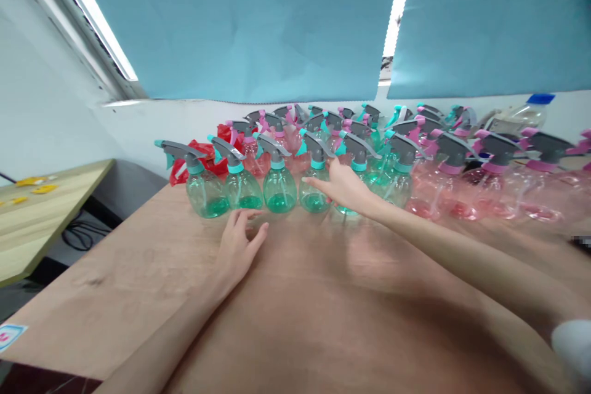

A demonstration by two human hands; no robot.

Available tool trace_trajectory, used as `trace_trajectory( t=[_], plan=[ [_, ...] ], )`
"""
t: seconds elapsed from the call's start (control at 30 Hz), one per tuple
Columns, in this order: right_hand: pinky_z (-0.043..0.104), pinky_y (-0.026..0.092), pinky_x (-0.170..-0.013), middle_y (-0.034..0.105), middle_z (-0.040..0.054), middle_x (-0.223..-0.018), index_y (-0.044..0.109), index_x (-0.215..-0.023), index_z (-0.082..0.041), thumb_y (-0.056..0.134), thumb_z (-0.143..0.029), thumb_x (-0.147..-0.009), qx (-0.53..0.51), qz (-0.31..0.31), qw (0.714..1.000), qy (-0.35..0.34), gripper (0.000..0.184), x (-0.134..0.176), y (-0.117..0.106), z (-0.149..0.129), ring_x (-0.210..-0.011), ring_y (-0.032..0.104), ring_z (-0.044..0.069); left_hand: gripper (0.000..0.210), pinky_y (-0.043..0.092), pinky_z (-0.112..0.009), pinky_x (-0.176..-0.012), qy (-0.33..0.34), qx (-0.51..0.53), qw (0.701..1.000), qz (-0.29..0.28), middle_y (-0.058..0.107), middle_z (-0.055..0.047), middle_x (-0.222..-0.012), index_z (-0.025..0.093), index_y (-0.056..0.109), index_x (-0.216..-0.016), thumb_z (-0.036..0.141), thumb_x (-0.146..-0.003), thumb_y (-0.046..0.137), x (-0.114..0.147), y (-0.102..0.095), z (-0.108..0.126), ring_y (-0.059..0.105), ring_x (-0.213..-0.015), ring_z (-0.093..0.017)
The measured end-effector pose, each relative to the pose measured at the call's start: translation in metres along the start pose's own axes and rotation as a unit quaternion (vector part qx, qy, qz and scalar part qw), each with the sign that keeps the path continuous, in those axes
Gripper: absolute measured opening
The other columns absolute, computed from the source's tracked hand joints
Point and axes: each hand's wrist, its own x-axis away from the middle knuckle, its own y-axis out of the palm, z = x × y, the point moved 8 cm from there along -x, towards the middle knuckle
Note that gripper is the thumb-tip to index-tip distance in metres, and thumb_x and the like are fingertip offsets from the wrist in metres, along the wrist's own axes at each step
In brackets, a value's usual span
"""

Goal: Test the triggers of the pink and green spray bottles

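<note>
A front row of spray bottles stands upright on the table, green ones on the left and pink ones on the right. My right hand [348,188] is at a green spray bottle [315,202] with a turquoise collar and grey head. The thumb lies across its front and the other fingers pass round its right side, partly hidden. My left hand [240,243] rests open near the tabletop, fingers apart, holding nothing. Just beyond its fingertips are a green spray bottle [243,194] and another green spray bottle [279,191].
Behind the front row, more bottles and a red plastic bag [210,163] crowd toward the wall. Pink spray bottles [494,191] extend along the wooden table [152,277] to the right. A clear bottle with a blue cap [533,112] lies at back right. Another table [60,209] stands left.
</note>
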Motion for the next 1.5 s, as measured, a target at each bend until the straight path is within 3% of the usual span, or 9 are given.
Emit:
trace_trajectory(
  t=[0.3, 0.47, 0.57, 0.67, 0.77, 0.93, 1.17, 1.33, 1.5],
  plan=[
    [0.031, 0.045, -0.053, 0.067, 0.0093, -0.065, 0.049, -0.117, -0.004, 0.056, -0.048, -0.087, 0.067, 0.021, 0.997, -0.012, 0.053, -0.007, 0.008, 0.000, -0.062, 0.068, 0.025, 0.028, 0.055, -0.039, -0.076, -0.015, 0.005, 1.000, -0.003, 0.057, -0.007, -0.106, 0.021, 0.054, -0.109, 0.039, -0.088, 0.053, 0.000, 0.002, -0.002, 0.063, -0.093, -0.024],
    [0.036, 0.048, -0.063, 0.068, 0.0180, -0.093, 0.050, -0.114, -0.008, 0.052, -0.054, -0.087, 0.116, 0.032, 0.992, -0.026, 0.053, 0.017, 0.004, -0.006, -0.085, 0.068, 0.032, 0.029, 0.055, -0.038, -0.076, -0.012, 0.024, 1.000, -0.015, 0.059, -0.006, -0.104, 0.021, 0.054, -0.107, 0.041, -0.087, 0.053, 0.000, 0.005, 0.000, 0.063, -0.098, -0.024],
    [0.041, 0.048, -0.062, 0.067, 0.0204, -0.099, 0.052, -0.111, -0.008, 0.048, -0.059, -0.087, 0.139, 0.029, 0.989, -0.034, 0.057, 0.040, 0.001, -0.010, -0.084, 0.068, 0.037, 0.031, 0.055, -0.039, -0.079, 0.002, 0.032, 0.999, -0.036, 0.061, -0.007, -0.105, 0.021, 0.054, -0.108, 0.043, -0.086, 0.055, 0.002, 0.009, 0.008, 0.063, -0.100, -0.025],
    [0.039, 0.048, -0.060, 0.068, 0.0159, -0.093, 0.052, -0.116, -0.011, 0.048, -0.061, -0.085, 0.146, 0.019, 0.986, -0.074, 0.059, 0.064, -0.005, -0.014, -0.080, 0.068, 0.035, 0.037, 0.054, -0.042, -0.084, 0.020, 0.039, 0.996, -0.076, 0.062, -0.007, -0.111, 0.023, 0.053, -0.114, 0.045, -0.085, 0.059, 0.008, 0.015, 0.026, 0.062, -0.105, -0.026],
    [0.034, 0.045, -0.056, 0.067, 0.0099, -0.090, 0.050, -0.122, -0.018, 0.049, -0.062, -0.084, 0.136, 0.017, 0.982, -0.130, 0.058, 0.084, -0.014, -0.015, -0.074, 0.067, 0.029, 0.053, 0.048, -0.049, -0.095, 0.029, 0.057, 0.985, -0.160, 0.053, -0.010, -0.131, 0.025, 0.042, -0.130, 0.045, -0.085, 0.061, 0.019, 0.031, 0.053, 0.056, -0.117, -0.029],
    [0.029, 0.038, -0.053, 0.064, 0.0037, -0.079, 0.056, -0.115, -0.020, 0.053, -0.062, -0.082, 0.105, 0.021, 0.981, -0.163, 0.053, 0.108, -0.034, -0.002, -0.064, 0.062, 0.020, 0.070, 0.038, -0.051, -0.106, 0.044, 0.151, 0.956, -0.246, 0.039, -0.009, -0.147, 0.031, 0.029, -0.141, 0.042, -0.083, 0.068, 0.035, 0.060, 0.107, 0.042, -0.132, -0.029],
    [0.031, 0.043, -0.064, 0.064, 0.0021, -0.084, 0.059, -0.107, -0.021, 0.065, -0.061, -0.075, 0.037, 0.014, 0.984, -0.176, 0.051, 0.129, -0.073, 0.025, -0.074, 0.060, 0.019, 0.074, 0.049, -0.049, -0.095, 0.042, 0.248, 0.922, -0.295, 0.049, -0.011, -0.137, 0.028, 0.030, -0.141, 0.034, -0.081, 0.073, 0.042, 0.106, 0.155, 0.055, -0.118, -0.029],
    [0.038, 0.047, -0.075, 0.062, 0.0047, -0.094, 0.059, -0.099, -0.020, 0.071, -0.056, -0.072, -0.037, -0.050, 0.986, -0.153, 0.046, 0.133, -0.096, 0.053, -0.087, 0.058, 0.022, 0.077, 0.051, -0.048, -0.092, 0.067, 0.253, 0.918, -0.297, 0.052, -0.010, -0.133, 0.028, 0.033, -0.139, 0.040, -0.077, 0.077, 0.040, 0.134, 0.182, 0.058, -0.114, -0.030],
    [0.032, 0.051, -0.068, 0.059, 0.0028, -0.097, 0.053, -0.114, -0.022, 0.077, -0.044, -0.069, -0.132, -0.062, 0.975, -0.166, 0.055, 0.131, -0.123, 0.076, -0.080, 0.056, 0.016, 0.074, 0.047, -0.052, -0.097, 0.129, 0.241, 0.914, -0.300, 0.051, -0.010, -0.135, 0.028, 0.038, -0.135, 0.044, -0.074, 0.078, 0.032, 0.167, 0.212, 0.053, -0.120, -0.032]
  ],
)
